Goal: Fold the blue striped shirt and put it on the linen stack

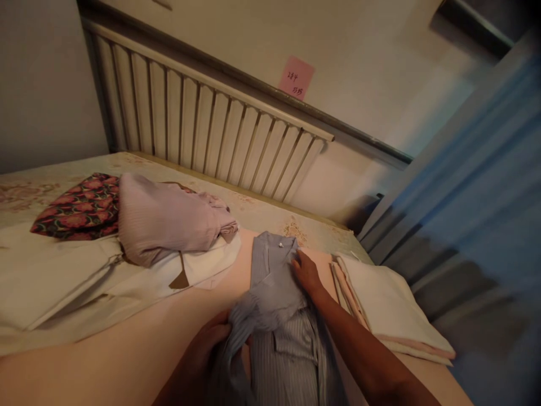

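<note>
A blue-grey striped shirt (281,282) lies lengthwise in front of me, narrowed by folding, its collar end with a small white button pointing away. My left hand (213,332) is closed on a bunched, gathered part of the shirt, perhaps a sleeve, at its left side; that part is slightly blurred. At the right edge, just below the collar, my right hand (307,273) rests against the shirt with its fingers partly extended. The lower end of the shirt runs out of view at the bottom.
A folded white and pink stack of cloth (393,304) lies at right. At left are a lilac ribbed garment (164,214), a dark floral cloth (84,208) and white garments (51,270). Behind stands a radiator (203,124); a blue curtain (477,192) hangs at right.
</note>
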Motion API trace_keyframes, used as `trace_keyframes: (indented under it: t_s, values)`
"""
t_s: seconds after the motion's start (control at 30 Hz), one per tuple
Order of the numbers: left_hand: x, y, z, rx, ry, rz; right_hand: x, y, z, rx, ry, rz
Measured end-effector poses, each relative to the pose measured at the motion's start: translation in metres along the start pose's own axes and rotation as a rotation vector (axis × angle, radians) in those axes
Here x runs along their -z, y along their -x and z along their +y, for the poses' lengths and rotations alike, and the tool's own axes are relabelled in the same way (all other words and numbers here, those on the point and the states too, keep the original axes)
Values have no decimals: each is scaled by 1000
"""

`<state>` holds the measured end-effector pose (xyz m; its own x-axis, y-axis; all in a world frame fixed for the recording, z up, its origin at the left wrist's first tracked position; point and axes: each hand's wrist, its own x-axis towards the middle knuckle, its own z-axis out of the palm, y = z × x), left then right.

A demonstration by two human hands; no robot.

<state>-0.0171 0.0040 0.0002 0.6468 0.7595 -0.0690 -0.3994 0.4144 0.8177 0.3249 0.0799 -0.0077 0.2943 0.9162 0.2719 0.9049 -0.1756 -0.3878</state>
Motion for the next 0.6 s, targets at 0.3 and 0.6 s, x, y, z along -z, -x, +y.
trace_keyframes:
  t_s: [0.3,0.6]
  values:
    - [-10,4,5,0,73,-3,54,164,-102,-58,-719,-377]
    - [-9,5,0,-9,61,2,36,245,-167,-193,-956,-528]
